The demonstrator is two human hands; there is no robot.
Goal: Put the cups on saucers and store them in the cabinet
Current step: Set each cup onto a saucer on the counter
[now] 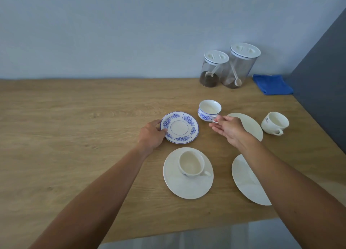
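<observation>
My left hand [152,134] grips the left rim of a blue-flowered saucer [179,127] lying on the wooden table [74,127]. My right hand [227,129] pinches the handle of a matching blue-flowered cup [209,110], held tilted just above the table to the right of that saucer. Nearer me, a white cup [191,164] stands on a white saucer [188,185]. A second white cup [274,123] stands on the bare table at the right. Two more white saucers lie empty: one [249,125] behind my right hand, one [247,181] partly under my right forearm.
Two clear lidded jars [215,69] [241,65] with scoops stand at the back by the wall. A folded blue cloth [272,84] lies in the back right corner beside a dark grey side wall [322,76]. The table's front edge [187,228] is near me.
</observation>
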